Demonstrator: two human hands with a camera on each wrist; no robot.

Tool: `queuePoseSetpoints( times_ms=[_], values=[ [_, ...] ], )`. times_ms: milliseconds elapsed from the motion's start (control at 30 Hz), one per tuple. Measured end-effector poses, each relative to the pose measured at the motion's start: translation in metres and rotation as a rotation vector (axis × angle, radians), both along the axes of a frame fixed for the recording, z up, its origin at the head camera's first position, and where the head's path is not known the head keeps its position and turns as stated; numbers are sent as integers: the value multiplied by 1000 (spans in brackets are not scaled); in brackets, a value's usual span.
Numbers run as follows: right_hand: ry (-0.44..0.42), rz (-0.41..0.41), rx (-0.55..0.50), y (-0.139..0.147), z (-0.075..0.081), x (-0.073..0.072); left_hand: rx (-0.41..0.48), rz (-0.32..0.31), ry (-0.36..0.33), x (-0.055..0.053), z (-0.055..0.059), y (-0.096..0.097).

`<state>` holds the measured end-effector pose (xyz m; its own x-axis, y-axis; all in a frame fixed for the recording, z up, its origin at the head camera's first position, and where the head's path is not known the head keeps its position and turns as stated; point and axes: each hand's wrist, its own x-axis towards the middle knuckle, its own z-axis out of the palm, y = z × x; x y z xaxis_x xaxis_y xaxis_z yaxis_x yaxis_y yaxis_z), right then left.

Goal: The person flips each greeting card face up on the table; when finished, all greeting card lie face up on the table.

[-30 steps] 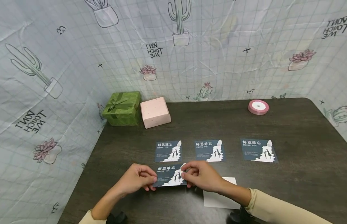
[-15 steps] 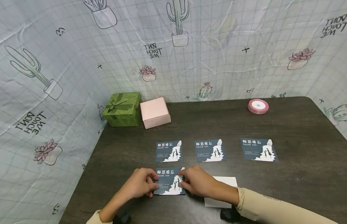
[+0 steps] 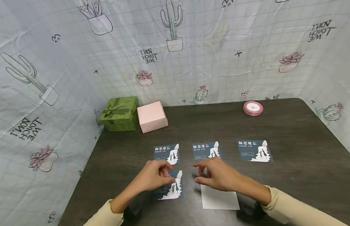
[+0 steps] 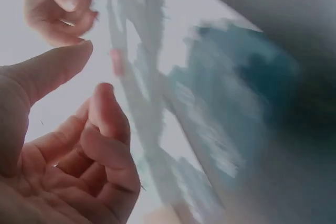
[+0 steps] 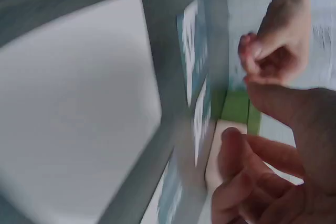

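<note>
In the head view, a dark blue "THANK YOU" card [image 3: 177, 190] with a white silhouette lies flat on the table. My left hand [image 3: 150, 178] hovers over its left part, fingers loosely bent, a gap between thumb and fingertips. In the left wrist view that hand [image 4: 79, 129] holds nothing; the card beneath is blurred. Farther right, my right hand [image 3: 220, 174] is raised above a blank white card [image 3: 221, 201], covering its upper edge. Its thumb and fingers stand apart with nothing between them, as the right wrist view confirms, where the white card [image 5: 79, 108] fills the left side.
Behind the hands lies a row of three matching cards: left [image 3: 160, 152], middle [image 3: 201, 151] and right [image 3: 254, 151]. A green gift box [image 3: 121, 114] and a pink box [image 3: 152, 116] stand at the back left. A pink ribbon roll [image 3: 253, 108] sits at the back right.
Both hands held the near card by its sides, lowered it to the table and let go. The right hand has since moved right, toward the white card; the left has lifted slightly over the blue card.
</note>
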<state>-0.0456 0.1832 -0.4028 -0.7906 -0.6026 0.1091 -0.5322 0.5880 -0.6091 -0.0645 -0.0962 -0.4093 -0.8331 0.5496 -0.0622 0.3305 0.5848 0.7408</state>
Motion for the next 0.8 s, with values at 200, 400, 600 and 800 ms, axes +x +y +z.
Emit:
queuePoseSetpoints(
  times_ms=[200, 400, 600, 800],
  values=[
    [-33, -110, 140, 55, 2, 4, -105, -92, 35, -5, 11, 47],
    [-28, -178, 238, 77, -12, 11, -398, -142, 191, 2, -2, 81],
    [-22, -192, 255, 81, -25, 17, -543, -179, 283, 5, -16, 98],
    [-37, -171, 273, 82, -27, 21, -547, -201, 295, 6, -23, 110]
  ],
)
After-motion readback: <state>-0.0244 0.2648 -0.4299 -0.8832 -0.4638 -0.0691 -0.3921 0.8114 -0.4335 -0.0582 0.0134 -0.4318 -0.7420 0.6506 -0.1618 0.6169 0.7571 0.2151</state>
